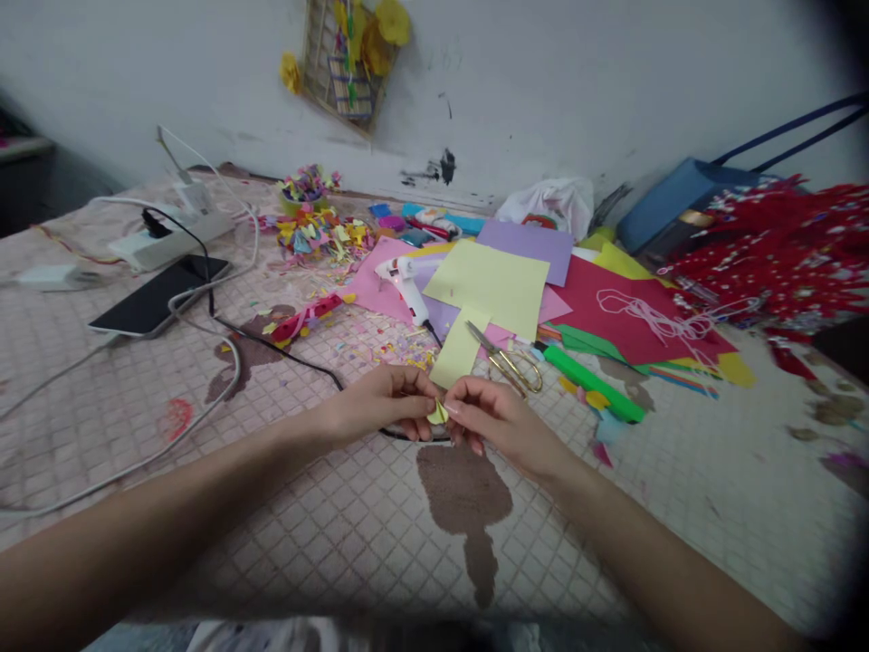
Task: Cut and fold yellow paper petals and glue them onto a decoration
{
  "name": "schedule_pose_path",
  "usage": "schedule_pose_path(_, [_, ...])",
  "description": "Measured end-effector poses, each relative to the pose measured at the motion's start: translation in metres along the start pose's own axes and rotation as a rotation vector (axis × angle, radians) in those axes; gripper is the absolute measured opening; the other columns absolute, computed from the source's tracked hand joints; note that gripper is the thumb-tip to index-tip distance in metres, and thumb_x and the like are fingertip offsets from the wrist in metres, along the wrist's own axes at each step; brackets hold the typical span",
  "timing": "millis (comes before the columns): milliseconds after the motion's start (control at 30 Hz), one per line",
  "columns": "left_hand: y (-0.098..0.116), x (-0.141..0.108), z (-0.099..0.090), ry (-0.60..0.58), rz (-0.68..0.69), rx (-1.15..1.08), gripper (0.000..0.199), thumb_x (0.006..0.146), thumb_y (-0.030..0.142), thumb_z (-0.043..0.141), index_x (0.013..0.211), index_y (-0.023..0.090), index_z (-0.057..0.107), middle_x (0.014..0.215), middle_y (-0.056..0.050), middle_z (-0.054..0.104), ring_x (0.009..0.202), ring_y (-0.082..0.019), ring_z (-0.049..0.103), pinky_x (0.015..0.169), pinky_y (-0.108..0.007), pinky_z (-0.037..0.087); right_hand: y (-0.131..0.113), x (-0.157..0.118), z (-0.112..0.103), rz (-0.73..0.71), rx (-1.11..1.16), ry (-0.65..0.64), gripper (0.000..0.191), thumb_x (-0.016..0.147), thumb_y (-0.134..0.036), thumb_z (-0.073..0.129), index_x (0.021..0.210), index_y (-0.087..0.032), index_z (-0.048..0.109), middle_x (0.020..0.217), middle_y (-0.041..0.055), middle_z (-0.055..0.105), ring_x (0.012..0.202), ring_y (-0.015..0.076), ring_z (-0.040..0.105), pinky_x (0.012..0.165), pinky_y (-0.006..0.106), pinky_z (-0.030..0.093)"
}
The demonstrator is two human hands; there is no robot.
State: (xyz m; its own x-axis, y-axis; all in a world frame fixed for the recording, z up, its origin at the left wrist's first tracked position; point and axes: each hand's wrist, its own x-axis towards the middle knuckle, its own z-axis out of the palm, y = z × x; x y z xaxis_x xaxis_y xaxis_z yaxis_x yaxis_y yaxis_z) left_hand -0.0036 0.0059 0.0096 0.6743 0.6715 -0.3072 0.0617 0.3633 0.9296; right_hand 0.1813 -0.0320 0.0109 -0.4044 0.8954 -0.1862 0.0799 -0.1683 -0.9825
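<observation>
Between my two hands is a small folded piece of yellow paper (438, 414). My left hand (394, 403) pinches its left side, and the fingers of my right hand (485, 412) close on its right side. Just beyond the fingers lies a pale yellow paper strip (456, 355). Gold-handled scissors (509, 362) rest to the right of the strip, with their blades pointing up and left. Farther back, a white glue gun (409, 290) lies on sheets of coloured paper, near a large pale yellow sheet (499, 282).
A tablet (159, 297), cables and a power strip (169, 237) occupy the left side. Colourful paper cuttings (319, 231) pile up at the back. On the right are a green marker-like stick (594, 382), red paper (611, 312) with white string (652, 317), and a red tinsel bunch (780, 249).
</observation>
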Motion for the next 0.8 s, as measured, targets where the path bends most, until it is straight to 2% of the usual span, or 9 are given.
schedule_pose_path(200, [0.0023, -0.0007, 0.0020, 0.043, -0.016, -0.029, 0.012, 0.073, 0.019, 0.064, 0.079, 0.012, 0.057, 0.068, 0.003, 0.061, 0.055, -0.005, 0.058, 0.059, -0.018, 0.047, -0.0001, 0.0002, -0.0014, 0.001, -0.052, -0.001, 0.017, 0.082, -0.032, 0.054, 0.078, -0.016, 0.052, 0.061, -0.0025, 0.052, 0.052, 0.0079, 0.051, 0.041, 0.016, 0.037])
schedule_pose_path(333, [0.0026, -0.0018, 0.0024, 0.055, -0.036, 0.011, 0.014, 0.075, 0.022, 0.062, 0.082, 0.012, 0.057, 0.068, 0.002, 0.062, 0.052, -0.005, 0.057, 0.055, -0.018, 0.046, -0.0007, -0.0014, 0.0013, -0.011, -0.181, -0.004, 0.010, 0.082, -0.027, 0.050, 0.079, -0.017, 0.051, 0.060, -0.0032, 0.053, 0.050, 0.0078, 0.047, 0.043, 0.018, 0.037])
schedule_pose_path(433, [0.0023, -0.0020, 0.0026, 0.074, 0.011, 0.065, 0.016, 0.075, 0.023, 0.062, 0.082, 0.011, 0.056, 0.064, 0.002, 0.060, 0.050, -0.005, 0.056, 0.051, -0.018, 0.045, 0.0005, -0.0028, 0.0042, -0.088, -0.333, 0.049, 0.001, 0.080, -0.018, 0.051, 0.079, -0.017, 0.051, 0.063, -0.0032, 0.053, 0.055, 0.0083, 0.048, 0.049, 0.019, 0.038])
schedule_pose_path(500, [0.0011, -0.0019, 0.0025, 0.086, 0.079, 0.114, 0.016, 0.074, 0.023, 0.062, 0.081, 0.011, 0.055, 0.064, 0.002, 0.059, 0.050, -0.006, 0.055, 0.050, -0.018, 0.044, 0.0010, -0.0028, 0.0054, -0.137, -0.388, 0.089, 0.003, 0.079, -0.015, 0.051, 0.079, -0.017, 0.052, 0.065, -0.0031, 0.053, 0.059, 0.0090, 0.050, 0.053, 0.020, 0.039])
schedule_pose_path(633, [-0.0035, -0.0008, 0.0018, 0.089, 0.175, 0.198, 0.014, 0.075, 0.022, 0.060, 0.082, 0.011, 0.054, 0.065, 0.002, 0.057, 0.050, -0.006, 0.053, 0.050, -0.019, 0.045, -0.0004, -0.0016, 0.0053, -0.094, -0.251, 0.082, 0.006, 0.084, -0.024, 0.049, 0.084, -0.018, 0.050, 0.065, -0.0029, 0.053, 0.054, 0.0089, 0.050, 0.046, 0.019, 0.039])
schedule_pose_path(800, [-0.0072, 0.0011, 0.0009, 0.078, 0.185, 0.200, 0.015, 0.076, 0.023, 0.059, 0.083, 0.011, 0.052, 0.067, 0.002, 0.056, 0.051, -0.006, 0.052, 0.050, -0.019, 0.045, -0.0003, -0.0006, 0.0029, -0.052, -0.033, 0.032, 0.014, 0.083, -0.030, 0.053, 0.089, -0.018, 0.049, 0.066, -0.0024, 0.053, 0.057, 0.0100, 0.052, 0.042, 0.018, 0.039])
